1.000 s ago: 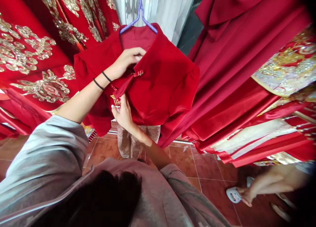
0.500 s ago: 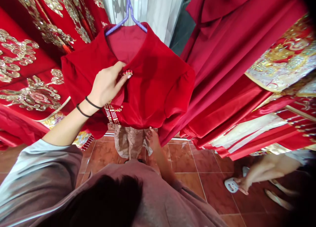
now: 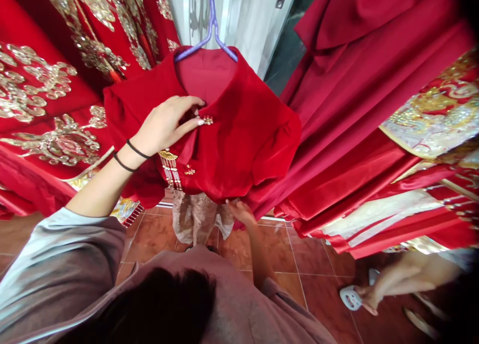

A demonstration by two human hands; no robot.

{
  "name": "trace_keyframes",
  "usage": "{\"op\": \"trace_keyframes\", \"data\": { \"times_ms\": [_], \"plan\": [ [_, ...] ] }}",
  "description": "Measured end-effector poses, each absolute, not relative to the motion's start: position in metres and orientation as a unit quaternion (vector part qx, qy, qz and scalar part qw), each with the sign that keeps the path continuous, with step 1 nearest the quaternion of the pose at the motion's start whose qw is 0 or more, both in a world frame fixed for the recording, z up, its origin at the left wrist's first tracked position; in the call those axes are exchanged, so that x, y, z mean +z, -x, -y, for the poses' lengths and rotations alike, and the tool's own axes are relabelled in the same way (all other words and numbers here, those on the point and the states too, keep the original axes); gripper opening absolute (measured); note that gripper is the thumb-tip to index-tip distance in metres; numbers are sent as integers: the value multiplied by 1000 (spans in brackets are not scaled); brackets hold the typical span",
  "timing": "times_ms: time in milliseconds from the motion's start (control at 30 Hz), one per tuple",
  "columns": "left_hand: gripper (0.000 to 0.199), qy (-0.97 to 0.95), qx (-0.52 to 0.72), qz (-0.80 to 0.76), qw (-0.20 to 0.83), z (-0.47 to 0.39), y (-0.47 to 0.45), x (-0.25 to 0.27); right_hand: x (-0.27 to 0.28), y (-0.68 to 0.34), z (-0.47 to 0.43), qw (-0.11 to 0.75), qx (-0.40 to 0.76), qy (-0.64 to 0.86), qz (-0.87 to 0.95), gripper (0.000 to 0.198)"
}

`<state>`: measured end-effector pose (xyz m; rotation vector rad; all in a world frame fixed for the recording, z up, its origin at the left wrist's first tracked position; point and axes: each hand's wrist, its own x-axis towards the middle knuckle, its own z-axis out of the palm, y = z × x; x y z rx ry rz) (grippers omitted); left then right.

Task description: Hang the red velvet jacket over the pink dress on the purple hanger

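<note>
A red velvet jacket (image 3: 247, 144) hangs on a purple hanger (image 3: 209, 35) straight ahead. My left hand (image 3: 164, 124), with two black bands at the wrist, pinches the jacket's front flap beside a small gold button (image 3: 208, 119) near the collar. My right hand (image 3: 241, 212) grips the jacket's lower hem, its fingers partly hidden under the cloth. A gold beaded tassel (image 3: 170, 169) dangles from the front, and a beige patterned skirt (image 3: 196, 219) hangs beneath the jacket.
Red garments with gold embroidery (image 3: 48, 94) hang at the left. Plain and embroidered red gowns (image 3: 374, 109) fill the right. White curtain (image 3: 239, 15) is behind. Another person's leg and white sandal (image 3: 374, 294) stand on the brown tiled floor (image 3: 299, 264) at lower right.
My right hand dropped from the front fastening to the hem. My left hand moved down from the collar onto the flap by the button, and the front flap now lies flatter.
</note>
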<state>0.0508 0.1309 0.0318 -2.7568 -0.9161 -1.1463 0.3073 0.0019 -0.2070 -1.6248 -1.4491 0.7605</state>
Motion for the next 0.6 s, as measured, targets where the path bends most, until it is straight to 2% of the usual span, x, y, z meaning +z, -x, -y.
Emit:
{"op": "trace_keyframes", "data": {
  "times_ms": [67, 133, 233, 300, 367, 467, 600],
  "plan": [
    [41, 901, -328, 277, 63, -124, -43, 39, -173, -295, 3, 369, 317, 628, 608, 42],
    [40, 908, -303, 274, 94, -122, -40, 41, -134, -271, 3, 375, 292, 614, 630, 35],
    [46, 894, -315, 301, 102, -125, -43, 38, -82, -225, -12, 484, 124, 594, 631, 29],
    [39, 886, -330, 311, 99, -129, -46, 39, -59, -201, -30, 525, 53, 590, 611, 39],
    [28, 884, -333, 313, 101, -133, -47, 45, -47, -191, -49, 499, 43, 610, 614, 44],
    [25, 883, -329, 316, 110, -136, -49, 60, -36, -193, -57, 460, 62, 610, 643, 24],
    [22, 880, -338, 320, 93, -141, -66, 74, -25, -182, -45, 575, 66, 497, 646, 33]
  ]
}}
